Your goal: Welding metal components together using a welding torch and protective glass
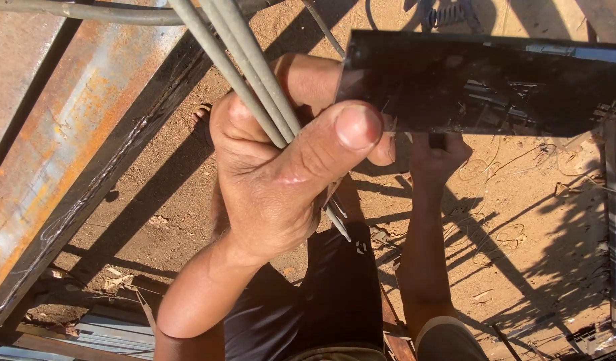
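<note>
The left hand point(274, 180), closest to the camera, is closed in a fist around a bundle of thin grey rods point(244, 63) and pinches the edge of a dark glass plate point(482, 83) under the thumb. Farther off, the right hand point(436, 155) reaches up behind the plate; its grip is hidden. A rusty steel beam point(74, 134) slants at left above the dirt ground point(522, 227).

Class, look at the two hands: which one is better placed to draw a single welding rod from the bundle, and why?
Probably the right hand: it reaches up behind the dark glass plate. The left hand is clamped around the rod bundle and the plate's edge.
</note>
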